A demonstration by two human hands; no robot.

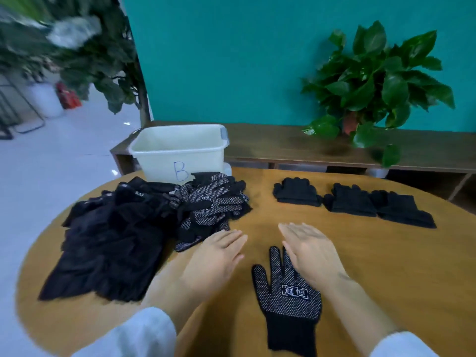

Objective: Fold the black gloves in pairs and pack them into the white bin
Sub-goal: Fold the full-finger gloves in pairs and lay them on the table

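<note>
We see one dotted glove (288, 292) lying flat on the counter (386, 266), palm side up, cuff toward us, fingertips pointing away toward the white bin (177, 148). Its long axis runs near-to-far, tilted slightly left.

Right hand (311, 251) lies over the glove's far right side, fingers (291, 229) straight and released, grasping nothing; whether it presses the glove or hangs just above we cannot tell. Left hand (216, 256) is flat too, fingers straight, holding nothing, just left of the glove and not touching it.

The loose glove pile (206, 202) sits just beyond the left hand, so we judge the left hand is the nearer one to fetch the mate; the mate would need laying along the same axis.

Materials: black knit, soft and limp, with white grip dots and a white printed label on the palm; ribbed plain cuff. A darker heap of black cloth (108, 243) lies further left. Three folded pairs (353, 202) sit in a row at far right, well apart from the bin. Bin is smooth pale plastic, marked B; nothing shows inside, though its floor is hidden. Counter is smooth wood.
</note>
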